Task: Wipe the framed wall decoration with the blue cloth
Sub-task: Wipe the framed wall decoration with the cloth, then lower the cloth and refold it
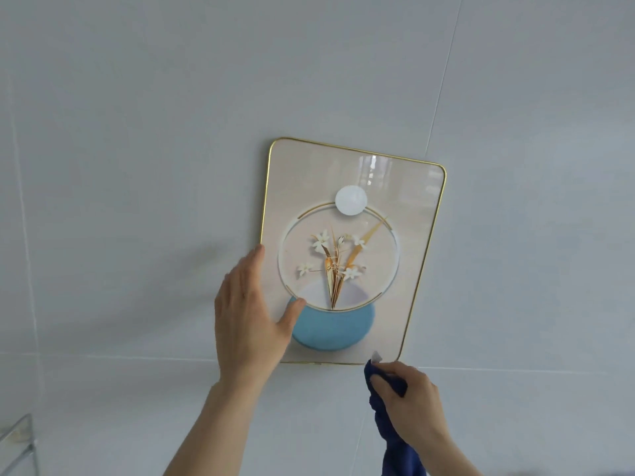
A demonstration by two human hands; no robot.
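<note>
The framed wall decoration (405, 214) hangs on a pale tiled wall; it has a thin gold rim and shows white flowers in a blue vase under glass. My left hand (247, 314) grips its lower left edge, thumb lying on the glass over the vase and fingers along the rim. My right hand (409, 396) is closed around the dark blue cloth (388, 427), which is bunched at the fingers and hangs down from the fist. The top of the cloth touches the frame's bottom right corner.
Pale grey wall tiles (137, 166) with thin joints surround the picture. A glass or metal shelf corner (17, 441) shows at the bottom left edge.
</note>
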